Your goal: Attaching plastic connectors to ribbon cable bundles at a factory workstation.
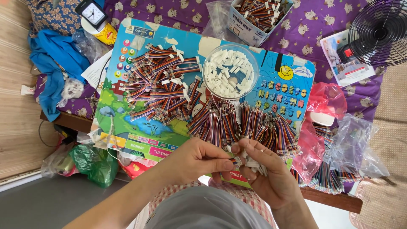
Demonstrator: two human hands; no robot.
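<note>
— Now, log entry: what do the hands have?

— Both meet low in the head view, over the near edge of the board (127, 123). My left hand (199, 159) is closed, thumb and fingers pinched on a small white connector (235, 160) at the meeting point. My right hand (265, 169) is curled shut around a short bundle of wires (254, 163), fingertips touching the same connector.

— Where do the wires come from?

— A row of loose multicoloured cables (246, 123) lies just beyond the hands, fanned across the board's near right part. A second heap of cables with white ends (163, 85) covers the board's left-centre.

— And the spare connectors?

— A clear round tub (230, 72) sits on the board between the two heaps, filled with white plugs.

— Surroundings?

— A cardboard box (256, 17) of more cables stands at the far edge on the purple cloth (313, 25). A fan (379, 32) is far right, a small clock (93, 12) far left beside a blue garment (55, 63). Pink and clear bags (326, 101) lie right of the board, some holding more cables; a green bag (95, 163) hangs at the near left.
</note>
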